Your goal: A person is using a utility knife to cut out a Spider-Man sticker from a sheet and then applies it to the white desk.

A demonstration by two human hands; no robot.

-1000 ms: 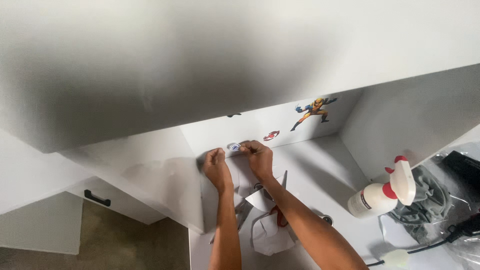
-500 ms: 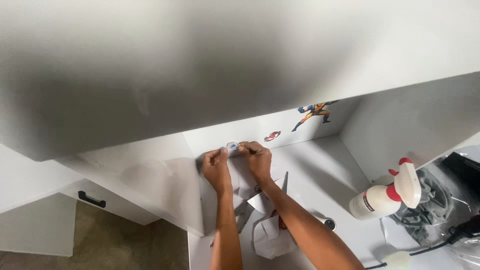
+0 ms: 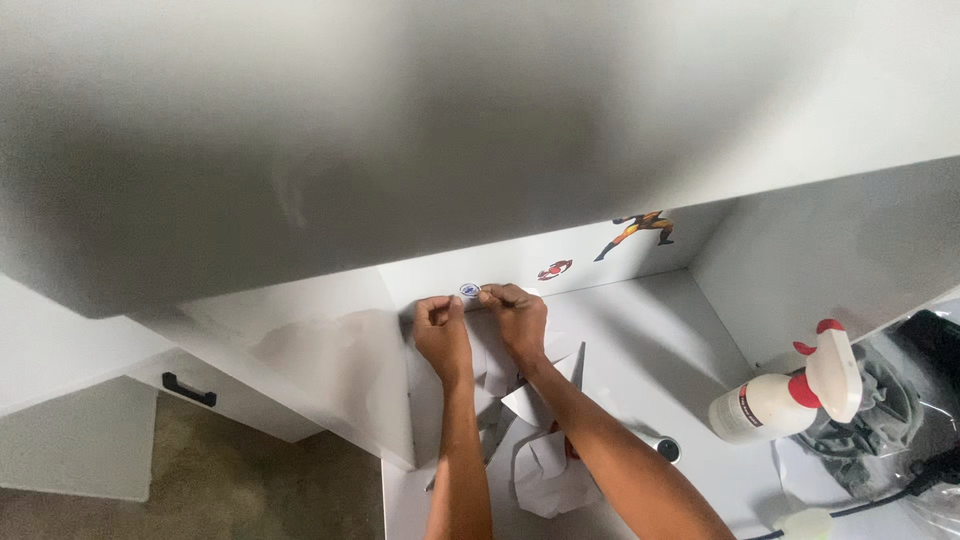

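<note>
Both my hands reach to the white back panel of a desk nook. My left hand and my right hand pinch a small round blue and white sticker between their fingertips, holding it against the panel. To the right on the same panel sit a small red sticker and a running figure sticker in yellow and dark colours. Under my forearms lie torn white backing paper scraps on the white desk top.
A white spray bottle with red trigger lies on its side at right, beside a grey cloth and a black cable. A white shelf overhangs above. A drawer with black handle is at left, above carpet.
My hands and the round sticker have shifted slightly up the back panel; the view has tilted a little. Nothing else has moved.
</note>
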